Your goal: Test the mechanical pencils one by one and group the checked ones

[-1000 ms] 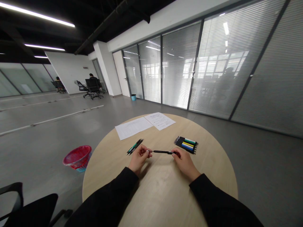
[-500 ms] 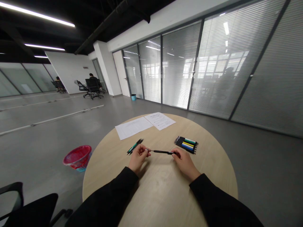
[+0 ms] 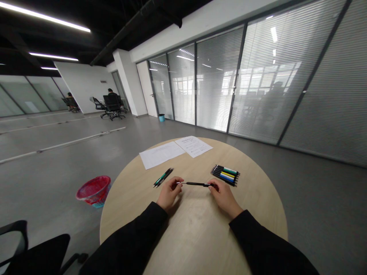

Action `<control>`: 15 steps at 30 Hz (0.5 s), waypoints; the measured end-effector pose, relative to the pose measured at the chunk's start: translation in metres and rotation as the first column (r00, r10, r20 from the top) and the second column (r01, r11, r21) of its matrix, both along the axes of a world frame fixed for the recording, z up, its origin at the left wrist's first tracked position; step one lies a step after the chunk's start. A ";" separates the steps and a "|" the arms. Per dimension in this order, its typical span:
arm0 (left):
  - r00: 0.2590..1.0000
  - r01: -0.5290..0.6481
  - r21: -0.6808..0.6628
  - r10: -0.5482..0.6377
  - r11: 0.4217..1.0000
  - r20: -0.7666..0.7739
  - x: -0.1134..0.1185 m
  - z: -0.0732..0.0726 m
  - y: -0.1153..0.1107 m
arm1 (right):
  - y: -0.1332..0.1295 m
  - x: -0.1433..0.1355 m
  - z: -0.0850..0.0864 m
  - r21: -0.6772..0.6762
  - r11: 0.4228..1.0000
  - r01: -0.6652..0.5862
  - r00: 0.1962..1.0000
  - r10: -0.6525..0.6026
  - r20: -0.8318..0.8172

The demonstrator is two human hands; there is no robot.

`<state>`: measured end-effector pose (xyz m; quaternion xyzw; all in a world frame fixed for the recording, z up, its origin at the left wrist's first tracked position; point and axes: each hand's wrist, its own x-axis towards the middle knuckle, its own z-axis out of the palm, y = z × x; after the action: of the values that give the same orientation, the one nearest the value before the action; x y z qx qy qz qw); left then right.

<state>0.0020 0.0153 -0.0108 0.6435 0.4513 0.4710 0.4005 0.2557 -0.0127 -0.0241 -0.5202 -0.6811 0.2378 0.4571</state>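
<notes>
A black pen (image 3: 196, 184) lies level between my two hands, over the middle of the round wooden table (image 3: 197, 244). My right hand (image 3: 223, 194) pinches its right end. At its left end, the fingertips of my left hand (image 3: 169, 193) are closed around a small silver tip piece. Just beyond my left hand, a couple of pens (image 3: 163, 177), one with green, lie slanted side by side. Behind my right hand, several pens (image 3: 225, 175) with black, white, green, yellow and blue parts lie in a row.
Two printed paper sheets (image 3: 162, 154) lie at the table's far edge. A red basket (image 3: 94, 190) stands on the floor to the left, with a black chair (image 3: 43, 252) nearer. Far back, a person (image 3: 111, 91) sits by office chairs.
The fingers of my left hand have shifted and loosened slightly around the pen's left end. My right hand and the pen look the same.
</notes>
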 end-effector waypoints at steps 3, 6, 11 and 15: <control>0.992 0.018 0.038 -0.014 0.999 -0.123 0.000 0.000 0.000 | 0.000 0.000 0.000 0.001 1.000 -0.004 1.000 0.004 0.006; 0.980 0.023 0.063 -0.011 0.998 -0.198 0.000 0.005 -0.003 | 0.000 0.000 0.000 0.005 1.000 -0.012 1.000 0.012 0.015; 0.967 0.015 0.061 0.001 0.998 -0.256 0.002 0.012 -0.007 | 0.001 0.001 -0.003 0.010 1.000 -0.021 1.000 0.021 0.018; 0.968 0.022 0.039 -0.011 0.999 -0.250 0.001 0.011 -0.006 | 0.003 0.003 -0.005 0.005 1.000 -0.008 1.000 0.008 0.021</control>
<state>0.0031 0.0096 0.0005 0.7097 0.4828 0.3921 0.3309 0.2586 -0.0095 -0.0295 -0.5188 -0.6886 0.2326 0.4502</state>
